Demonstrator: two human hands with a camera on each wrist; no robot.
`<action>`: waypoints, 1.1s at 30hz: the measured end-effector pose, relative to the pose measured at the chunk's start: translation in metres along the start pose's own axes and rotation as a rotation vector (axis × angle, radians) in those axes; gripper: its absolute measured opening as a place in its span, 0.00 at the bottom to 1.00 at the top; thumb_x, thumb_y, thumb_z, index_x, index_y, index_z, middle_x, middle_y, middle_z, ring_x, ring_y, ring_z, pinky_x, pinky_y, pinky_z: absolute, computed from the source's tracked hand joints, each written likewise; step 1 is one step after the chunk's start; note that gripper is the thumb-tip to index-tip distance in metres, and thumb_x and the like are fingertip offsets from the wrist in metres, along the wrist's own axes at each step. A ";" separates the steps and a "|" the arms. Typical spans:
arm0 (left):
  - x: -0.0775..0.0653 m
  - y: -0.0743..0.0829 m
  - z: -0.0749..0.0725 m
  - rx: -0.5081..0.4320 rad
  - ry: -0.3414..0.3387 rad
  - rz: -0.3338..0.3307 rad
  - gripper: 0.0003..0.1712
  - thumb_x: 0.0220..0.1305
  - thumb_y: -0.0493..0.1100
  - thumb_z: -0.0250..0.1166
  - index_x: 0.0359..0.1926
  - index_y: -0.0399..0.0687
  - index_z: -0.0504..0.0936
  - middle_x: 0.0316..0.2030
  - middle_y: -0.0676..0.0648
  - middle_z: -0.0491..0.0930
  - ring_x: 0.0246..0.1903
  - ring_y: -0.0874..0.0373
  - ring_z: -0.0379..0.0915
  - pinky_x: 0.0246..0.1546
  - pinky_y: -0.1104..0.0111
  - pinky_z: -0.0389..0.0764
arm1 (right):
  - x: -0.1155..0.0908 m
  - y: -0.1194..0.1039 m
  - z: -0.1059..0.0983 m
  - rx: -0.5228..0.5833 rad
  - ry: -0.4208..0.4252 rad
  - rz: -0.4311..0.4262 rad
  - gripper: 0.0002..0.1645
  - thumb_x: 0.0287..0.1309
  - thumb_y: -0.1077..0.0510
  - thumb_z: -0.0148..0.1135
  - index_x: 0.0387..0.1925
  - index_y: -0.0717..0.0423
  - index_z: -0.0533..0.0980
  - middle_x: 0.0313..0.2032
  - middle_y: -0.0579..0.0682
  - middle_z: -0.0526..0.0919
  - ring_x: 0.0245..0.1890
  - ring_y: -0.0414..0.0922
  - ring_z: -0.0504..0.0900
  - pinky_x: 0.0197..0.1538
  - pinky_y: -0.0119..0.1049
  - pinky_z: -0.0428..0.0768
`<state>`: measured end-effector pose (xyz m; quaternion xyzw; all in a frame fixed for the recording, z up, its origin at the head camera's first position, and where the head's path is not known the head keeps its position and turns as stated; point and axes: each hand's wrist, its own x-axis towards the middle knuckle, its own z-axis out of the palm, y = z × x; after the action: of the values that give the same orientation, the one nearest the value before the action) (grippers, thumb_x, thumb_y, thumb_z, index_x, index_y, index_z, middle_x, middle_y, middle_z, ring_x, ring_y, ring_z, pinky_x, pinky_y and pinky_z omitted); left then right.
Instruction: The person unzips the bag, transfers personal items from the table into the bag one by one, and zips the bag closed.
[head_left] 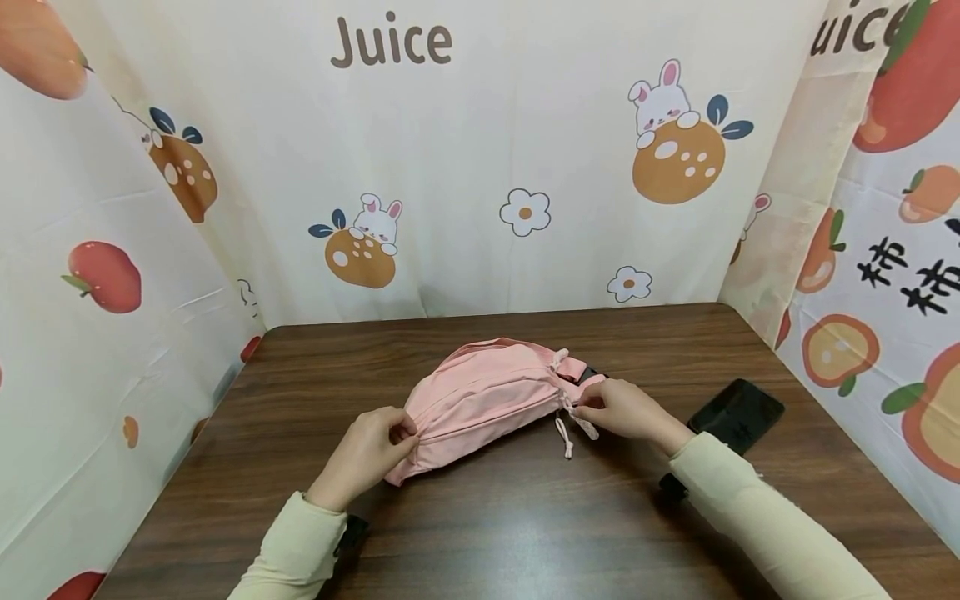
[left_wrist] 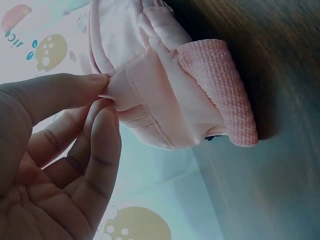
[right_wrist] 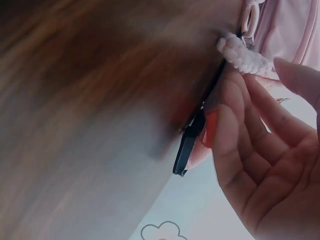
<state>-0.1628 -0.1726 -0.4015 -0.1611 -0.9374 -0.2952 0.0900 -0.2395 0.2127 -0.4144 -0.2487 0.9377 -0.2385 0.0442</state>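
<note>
A pink waist bag (head_left: 480, 396) lies on the brown table, its long zipped side facing me. My left hand (head_left: 367, 454) pinches a fold of fabric at the bag's left end. In the left wrist view, thumb and forefinger meet on that fold, beside a textured pink strap (left_wrist: 220, 85). At the other end, my right hand (head_left: 626, 408) holds the bag near its corner. Pale zipper pulls (head_left: 564, 437) hang close to those fingers. The right wrist view shows a braided pull (right_wrist: 245, 55) by the fingertips and a black buckle (right_wrist: 187, 145) beyond them.
A flat black object (head_left: 738, 412), like a phone, lies on the wooden table (head_left: 487, 533) by the right forearm. Printed curtains (head_left: 465, 167) hang behind the table and along both sides.
</note>
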 end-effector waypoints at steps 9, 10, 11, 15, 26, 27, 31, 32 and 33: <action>0.004 0.007 -0.002 -0.036 0.015 0.012 0.07 0.53 0.36 0.72 0.27 0.51 0.82 0.25 0.57 0.76 0.26 0.68 0.71 0.28 0.75 0.75 | 0.008 -0.011 0.004 0.070 0.191 -0.006 0.04 0.59 0.55 0.66 0.33 0.49 0.83 0.28 0.43 0.85 0.26 0.37 0.79 0.33 0.34 0.76; 0.005 0.008 -0.002 -0.041 0.022 0.017 0.07 0.53 0.36 0.73 0.28 0.50 0.82 0.26 0.56 0.76 0.26 0.68 0.71 0.29 0.75 0.75 | 0.009 -0.012 0.005 0.077 0.204 -0.015 0.04 0.59 0.55 0.66 0.33 0.50 0.83 0.28 0.43 0.85 0.27 0.38 0.79 0.33 0.34 0.76; 0.007 0.010 -0.002 -0.041 0.031 0.024 0.07 0.53 0.36 0.72 0.28 0.50 0.82 0.26 0.56 0.76 0.26 0.67 0.71 0.29 0.75 0.75 | 0.009 -0.013 0.005 0.086 0.212 -0.022 0.04 0.59 0.55 0.66 0.34 0.51 0.83 0.28 0.44 0.85 0.27 0.38 0.80 0.33 0.33 0.76; 0.013 0.015 0.000 -0.038 0.084 0.061 0.06 0.54 0.34 0.71 0.30 0.49 0.83 0.26 0.55 0.77 0.27 0.65 0.72 0.30 0.73 0.76 | 0.012 -0.017 0.008 0.116 0.228 -0.026 0.05 0.58 0.56 0.66 0.35 0.52 0.83 0.30 0.45 0.85 0.28 0.39 0.81 0.33 0.32 0.76; 0.041 0.043 0.009 -0.170 0.118 0.137 0.02 0.62 0.37 0.66 0.35 0.47 0.85 0.30 0.53 0.80 0.31 0.64 0.74 0.34 0.66 0.82 | 0.018 -0.019 0.012 0.117 0.283 0.014 0.04 0.57 0.57 0.67 0.31 0.54 0.83 0.28 0.46 0.85 0.28 0.39 0.78 0.34 0.34 0.74; 0.044 0.046 0.010 -0.183 0.118 0.141 0.02 0.63 0.38 0.66 0.35 0.47 0.85 0.30 0.53 0.80 0.31 0.64 0.75 0.34 0.66 0.82 | 0.017 -0.019 0.013 0.117 0.286 0.016 0.04 0.58 0.57 0.67 0.31 0.54 0.83 0.28 0.46 0.85 0.28 0.40 0.79 0.34 0.34 0.74; 0.056 0.057 0.013 -0.221 0.111 0.151 0.03 0.63 0.37 0.65 0.36 0.48 0.84 0.31 0.52 0.81 0.31 0.63 0.75 0.35 0.64 0.83 | 0.017 -0.018 0.013 0.120 0.294 0.022 0.05 0.58 0.57 0.67 0.31 0.56 0.83 0.29 0.47 0.86 0.29 0.40 0.79 0.34 0.35 0.74; 0.059 0.060 0.014 -0.228 0.106 0.151 0.03 0.64 0.37 0.65 0.36 0.48 0.84 0.31 0.52 0.81 0.32 0.63 0.76 0.35 0.63 0.83 | 0.017 -0.018 0.013 0.121 0.295 0.023 0.05 0.58 0.58 0.67 0.31 0.55 0.83 0.29 0.47 0.86 0.29 0.40 0.79 0.35 0.35 0.74; 0.062 0.062 0.015 -0.230 0.102 0.154 0.03 0.64 0.37 0.64 0.36 0.47 0.84 0.32 0.52 0.81 0.32 0.62 0.76 0.35 0.63 0.83 | 0.018 -0.018 0.013 0.122 0.295 0.024 0.04 0.58 0.58 0.67 0.32 0.55 0.83 0.29 0.47 0.86 0.29 0.40 0.79 0.35 0.35 0.75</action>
<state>-0.1998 -0.1000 -0.3646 -0.2265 -0.8764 -0.4008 0.1411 -0.2443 0.1848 -0.4168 -0.1968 0.9207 -0.3284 -0.0763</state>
